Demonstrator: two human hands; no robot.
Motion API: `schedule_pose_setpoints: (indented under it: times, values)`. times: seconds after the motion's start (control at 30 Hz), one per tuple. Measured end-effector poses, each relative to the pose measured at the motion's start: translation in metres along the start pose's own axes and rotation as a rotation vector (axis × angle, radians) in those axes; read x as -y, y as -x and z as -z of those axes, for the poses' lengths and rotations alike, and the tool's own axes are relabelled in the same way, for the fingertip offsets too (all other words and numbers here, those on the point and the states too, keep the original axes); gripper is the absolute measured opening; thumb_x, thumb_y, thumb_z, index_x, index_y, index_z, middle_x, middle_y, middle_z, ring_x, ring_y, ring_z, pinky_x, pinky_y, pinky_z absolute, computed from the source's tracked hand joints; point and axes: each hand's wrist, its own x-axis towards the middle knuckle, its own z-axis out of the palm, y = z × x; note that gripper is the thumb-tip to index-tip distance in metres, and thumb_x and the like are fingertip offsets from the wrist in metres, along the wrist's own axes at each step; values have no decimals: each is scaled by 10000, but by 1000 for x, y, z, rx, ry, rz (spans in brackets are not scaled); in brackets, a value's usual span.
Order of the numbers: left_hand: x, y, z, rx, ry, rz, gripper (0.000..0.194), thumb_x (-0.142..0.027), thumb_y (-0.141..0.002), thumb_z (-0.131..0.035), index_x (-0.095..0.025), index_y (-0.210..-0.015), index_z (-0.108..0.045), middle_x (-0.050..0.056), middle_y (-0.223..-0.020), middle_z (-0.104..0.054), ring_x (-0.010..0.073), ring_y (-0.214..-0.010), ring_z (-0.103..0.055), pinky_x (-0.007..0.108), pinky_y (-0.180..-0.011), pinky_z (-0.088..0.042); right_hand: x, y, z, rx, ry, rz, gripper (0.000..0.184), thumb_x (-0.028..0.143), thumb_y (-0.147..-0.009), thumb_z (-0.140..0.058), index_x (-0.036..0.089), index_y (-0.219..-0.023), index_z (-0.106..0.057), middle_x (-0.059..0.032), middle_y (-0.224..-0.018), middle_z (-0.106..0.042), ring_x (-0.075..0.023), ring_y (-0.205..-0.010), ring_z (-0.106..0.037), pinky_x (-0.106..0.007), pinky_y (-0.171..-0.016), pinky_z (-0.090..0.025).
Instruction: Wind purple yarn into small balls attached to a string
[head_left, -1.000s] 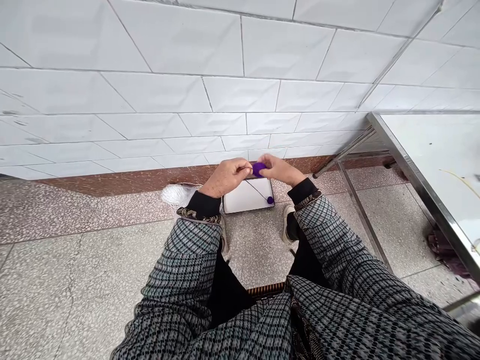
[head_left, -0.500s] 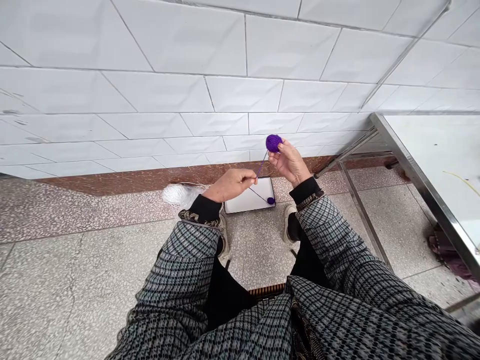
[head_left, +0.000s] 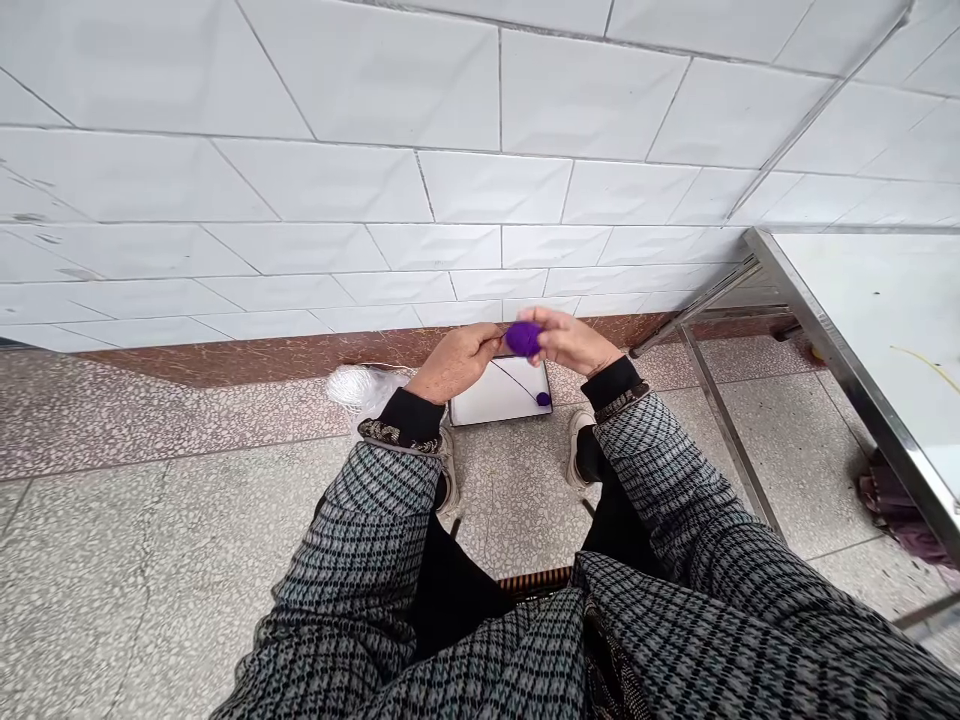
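Note:
A small purple yarn ball [head_left: 523, 338] sits between both my hands, held out in front of me above the floor. My right hand [head_left: 570, 341] grips the ball with closed fingers. My left hand [head_left: 455, 361] is pinched shut on the purple strand right beside the ball. The thin purple thread [head_left: 517, 381] runs down to a second, tiny purple yarn lump [head_left: 543, 399] lying in a white tray [head_left: 486, 404] on the floor between my feet.
A white plastic bag [head_left: 357, 385] lies on the floor left of the tray, by the tiled wall. A steel-framed table [head_left: 840, 350] stands at the right with its legs [head_left: 724, 432] reaching near my right knee. Dark cloth [head_left: 896, 505] lies under it.
Half a second ago my right hand was raised with the ball, pulling thread away from my left hand. It has dropped back and the ball again touches my left fingers.

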Motion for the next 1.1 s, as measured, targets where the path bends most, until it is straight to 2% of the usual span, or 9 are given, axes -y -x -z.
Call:
schedule_pose_setpoints:
  times: [0.17,0.33,0.4,0.5,0.6,0.7,0.77,0.93,1.1]
  values:
    - [-4,0,-9,237,33,-74,216,-243,-894,-420,-174,-782,-590,2,-717,-598,141,-678,-523,267,-694,-400,3,-8,3,-419,-130,172,438,373,-769,-713,251,-1115,-475,-3,-925,-589,-103,-692,-549,-248,-627,-515]
    - [-9,0,-11,317,45,-151,230,-258,-888,-458,-170,-724,-594,10,-706,-609,140,-671,-531,268,-681,-396,-13,-16,6,-511,156,19,326,211,-750,-679,212,-1016,-490,13,-873,-589,-81,-622,-517,-229,-579,-475]
    - [-9,0,-9,226,29,-132,239,-279,-891,-472,-168,-716,-590,16,-707,-606,146,-679,-532,275,-686,-401,-17,-15,5,-450,337,-65,302,138,-718,-668,198,-969,-512,26,-823,-586,-79,-602,-492,-216,-545,-439]
    - [-8,1,-3,75,13,-89,226,-288,-893,-466,-169,-748,-593,28,-748,-622,156,-712,-541,285,-710,-417,-16,-10,1,-180,449,-175,284,96,-697,-668,182,-940,-549,19,-802,-602,-90,-629,-504,-214,-550,-442]
    - [-3,1,1,-6,1,-45,217,-290,-888,-461,-172,-754,-584,41,-781,-634,170,-752,-555,299,-740,-426,-10,-3,-3,47,335,-193,299,113,-703,-679,170,-973,-564,-12,-886,-626,-96,-686,-555,-225,-598,-490]
    - [2,0,-1,-16,32,5,235,-319,-892,-458,-168,-779,-598,46,-812,-640,179,-778,-565,309,-756,-432,-4,1,-3,99,128,-102,358,172,-699,-706,171,-1016,-541,-20,-911,-619,-96,-690,-566,-238,-611,-510]
    - [3,-1,-4,6,56,30,250,-332,-895,-450,-165,-790,-605,40,-806,-635,179,-775,-560,308,-752,-431,-1,1,-1,23,-16,-4,432,255,-692,-740,192,-1050,-508,-22,-935,-618,-106,-709,-582,-258,-635,-529]
    - [-5,-1,-9,217,94,-25,230,-286,-883,-446,-167,-788,-619,5,-718,-604,141,-680,-523,271,-699,-413,2,-7,5,-430,-148,202,451,392,-726,-741,242,-1034,-446,-13,-923,-604,-120,-759,-601,-262,-677,-545]
    - [-16,1,-6,366,162,-101,242,-291,-879,-474,-167,-811,-671,0,-695,-625,116,-609,-501,245,-643,-400,-10,-16,8,-599,95,52,311,264,-748,-662,223,-946,-426,15,-845,-581,-96,-642,-556,-248,-602,-495]
